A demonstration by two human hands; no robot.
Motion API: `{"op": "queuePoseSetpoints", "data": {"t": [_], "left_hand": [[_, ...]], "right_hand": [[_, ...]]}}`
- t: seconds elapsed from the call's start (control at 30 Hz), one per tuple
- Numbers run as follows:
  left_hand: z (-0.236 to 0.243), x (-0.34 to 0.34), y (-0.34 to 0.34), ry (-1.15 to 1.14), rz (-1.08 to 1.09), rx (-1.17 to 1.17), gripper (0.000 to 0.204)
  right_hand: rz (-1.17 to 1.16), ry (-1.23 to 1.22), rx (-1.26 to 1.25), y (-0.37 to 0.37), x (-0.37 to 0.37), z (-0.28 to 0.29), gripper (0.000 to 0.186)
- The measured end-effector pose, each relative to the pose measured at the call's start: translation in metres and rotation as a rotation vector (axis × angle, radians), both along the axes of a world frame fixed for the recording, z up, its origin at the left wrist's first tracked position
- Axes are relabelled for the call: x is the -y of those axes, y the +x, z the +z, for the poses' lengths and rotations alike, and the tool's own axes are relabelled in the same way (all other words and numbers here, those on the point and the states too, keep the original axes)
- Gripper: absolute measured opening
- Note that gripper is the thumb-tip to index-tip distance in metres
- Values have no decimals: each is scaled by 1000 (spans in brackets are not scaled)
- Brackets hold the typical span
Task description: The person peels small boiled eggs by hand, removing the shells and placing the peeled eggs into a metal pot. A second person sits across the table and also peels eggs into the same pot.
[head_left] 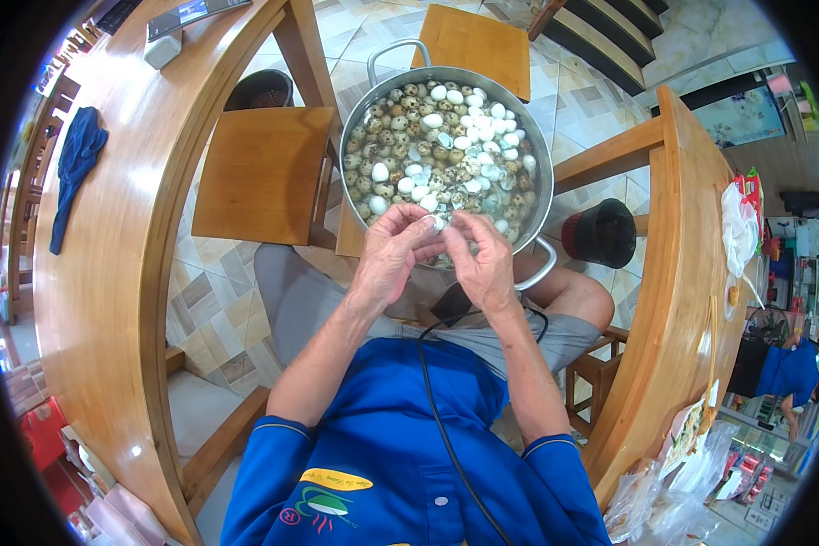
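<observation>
A large metal pot (pixel 542 155) with two loop handles stands in front of me, filled with quail eggs in liquid. Many are speckled in their shells (pixel 393 138); peeled white eggs (pixel 473 133) lie mostly toward the right and far side, with loose shell pieces (pixel 491 171) among them. Over the pot's near edge, my left hand (pixel 397 250) pinches a small whitish quail egg (pixel 438 223) between thumb and fingers. My right hand (pixel 484 264) closes on the same egg from the other side, fingertips touching it. The fingers partly cover the egg.
Wooden tables flank me, the left one (pixel 109 300) holding a dark blue cloth (pixel 77 164), the right one (pixel 651 400) plastic bags and chopsticks. Wooden stools (pixel 264 173) stand beside and beyond the pot. A black bucket (pixel 601 234) is at right. Another person (pixel 783 373) is far right.
</observation>
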State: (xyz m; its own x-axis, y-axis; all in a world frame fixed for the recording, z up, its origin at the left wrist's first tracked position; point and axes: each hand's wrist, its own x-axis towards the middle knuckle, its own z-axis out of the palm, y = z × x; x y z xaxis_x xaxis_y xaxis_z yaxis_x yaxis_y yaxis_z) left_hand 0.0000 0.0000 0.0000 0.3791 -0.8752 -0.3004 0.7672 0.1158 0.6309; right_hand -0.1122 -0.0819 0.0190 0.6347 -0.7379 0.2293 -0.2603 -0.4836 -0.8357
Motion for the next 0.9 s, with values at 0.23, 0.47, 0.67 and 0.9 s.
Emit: {"op": "queuePoseSetpoints", "data": {"t": [0.23, 0.47, 0.67, 0.9], "left_hand": [[3, -2, 2, 32, 14, 64, 14], [2, 0, -1, 34, -13, 89, 18], [2, -2, 0, -59, -61, -62, 19], [1, 0, 1, 75, -151, 218, 28]], "right_hand": [[74, -181, 115, 8, -4, -3, 15], [12, -31, 107, 5, -7, -5, 12], [-56, -98, 109, 5, -2, -4, 9], [-26, -211, 30, 0, 12, -2, 13]]}}
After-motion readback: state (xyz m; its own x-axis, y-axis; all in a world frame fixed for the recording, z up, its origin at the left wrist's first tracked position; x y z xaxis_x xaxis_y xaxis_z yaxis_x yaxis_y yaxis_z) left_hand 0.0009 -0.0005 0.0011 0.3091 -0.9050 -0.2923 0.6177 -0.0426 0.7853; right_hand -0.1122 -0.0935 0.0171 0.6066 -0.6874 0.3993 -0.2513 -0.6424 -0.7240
